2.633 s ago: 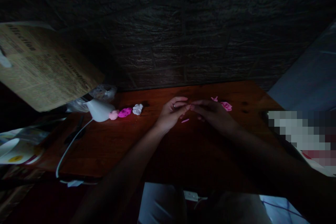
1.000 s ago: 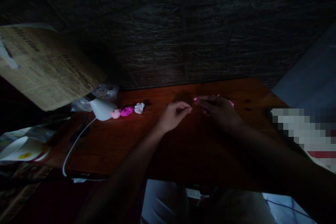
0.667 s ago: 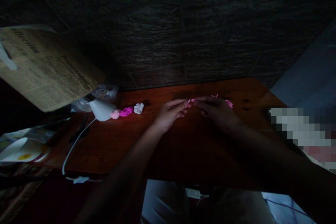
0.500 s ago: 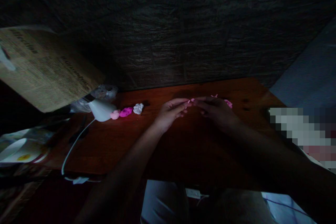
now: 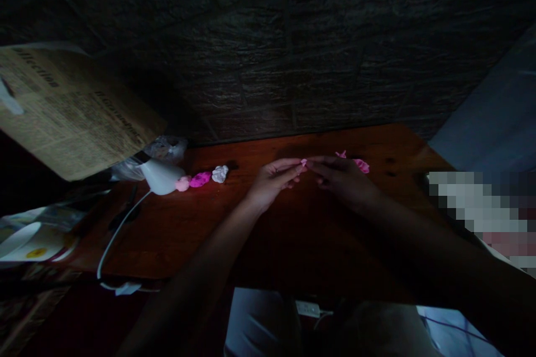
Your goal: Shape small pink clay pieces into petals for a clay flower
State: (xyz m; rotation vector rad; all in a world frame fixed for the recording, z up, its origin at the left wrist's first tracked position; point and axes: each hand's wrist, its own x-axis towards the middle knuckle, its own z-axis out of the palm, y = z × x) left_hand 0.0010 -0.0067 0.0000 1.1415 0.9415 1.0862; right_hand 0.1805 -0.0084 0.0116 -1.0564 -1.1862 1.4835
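pink clay-like piece (image 5: pixel 304 162) sits between the left hand (image 5: pixel 272 181) and the right hand (image 5: pixel 343 178), over the middle of the tabletop (image 5: pixel 188 220). the two hands meet at the fingertips, thumb and forefinger of each closed on it. most of it is covered by the fingers, so its full shape is hard to tell.

largest of all is the dark stone-patterned wall (image 5: pixel 259 50), which rises behind the tabletop's far edge. the tabletop itself is reddish-brown wood, very dim toward the near side. at the left, a printed paper bag (image 5: pixel 71 111) leans at a tilt. below the near edge shows a leg in pale trousers (image 5: pixel 259 323).

a white cup (image 5: pixel 29 242) with a yellow spot is tipped at the far left, and crumpled clear plastic (image 5: pixel 167 150) lies behind a white cone-shaped object (image 5: pixel 161 175). a white cable (image 5: pixel 111 245) curves down near that object.

smaller are the lumps in a row: pale pink (image 5: pixel 183 183) against the cone, magenta (image 5: pixel 201 179) next, then white (image 5: pixel 220 173) just beside. past the right hand lies a crumpled pink lump (image 5: pixel 362 165), partly hidden by it; smallest is a thin forked pink bit (image 5: pixel 341 154) near that lump.
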